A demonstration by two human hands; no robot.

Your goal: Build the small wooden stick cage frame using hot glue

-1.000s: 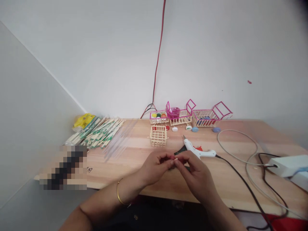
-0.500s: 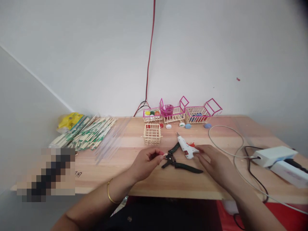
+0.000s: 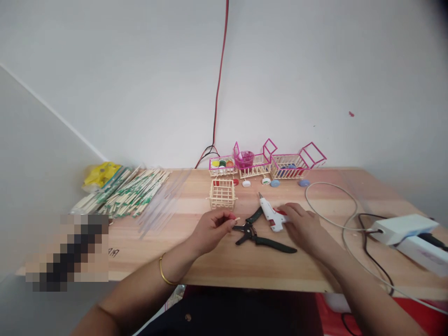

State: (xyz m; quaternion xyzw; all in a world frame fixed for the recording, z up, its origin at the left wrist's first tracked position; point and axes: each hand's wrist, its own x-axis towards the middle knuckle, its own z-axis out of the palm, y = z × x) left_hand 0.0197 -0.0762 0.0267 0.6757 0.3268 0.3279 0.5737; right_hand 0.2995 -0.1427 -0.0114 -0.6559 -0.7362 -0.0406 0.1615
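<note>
My left hand (image 3: 213, 232) pinches a short piece of wooden stick (image 3: 237, 219) between thumb and fingertips. My right hand (image 3: 306, 229) has its fingers closed over the rear of a white glue gun (image 3: 268, 212), whose nozzle points up and away to the left. Between the hands lie wire-stripper pliers (image 3: 275, 244) with dark green handles, jaws spread, close by my left fingertips. Beyond my left hand stands a small open crate of bare sticks (image 3: 222, 196).
Pink-trimmed stick baskets (image 3: 289, 167) line the wall, with several bottle caps (image 3: 275, 183) before them. Wooden sticks (image 3: 138, 193) and clear strips (image 3: 163, 200) lie at left. A power strip (image 3: 404, 227) and looping cable (image 3: 345, 228) occupy the right.
My right hand has closed its fingers over the glue gun's rear. My left hand has drawn slightly back from the pliers' jaws, and the stick piece now shows clearly.
</note>
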